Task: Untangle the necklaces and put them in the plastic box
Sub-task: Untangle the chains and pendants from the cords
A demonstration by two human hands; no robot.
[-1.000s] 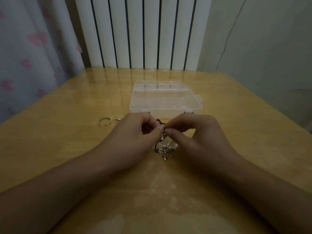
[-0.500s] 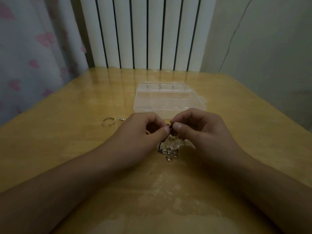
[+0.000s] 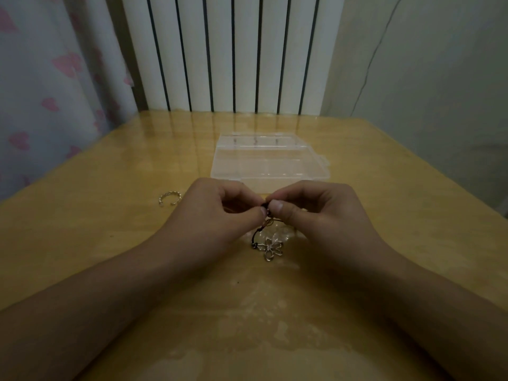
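A tangle of necklaces (image 3: pixel 268 242) lies on the wooden table between my hands: dark cord, thin chain and a silver flower pendant. My left hand (image 3: pixel 220 213) and my right hand (image 3: pixel 310 213) meet thumb to thumb above it, both pinching the dark cord at one spot. Part of the cord hangs down to the pendant, which rests on the table. Just behind my hands sits the clear plastic box (image 3: pixel 268 160), its lid shut as far as I can tell.
A small open silver ring (image 3: pixel 170 198) lies on the table (image 3: pixel 110 229) to the left of my left hand. A white radiator (image 3: pixel 233 50) stands behind the table, a curtain at the left, a wall at the right.
My hands have stayed pinched on the cord at the same spot, and the right thumb now shows its nail. The camera has tilted slightly.
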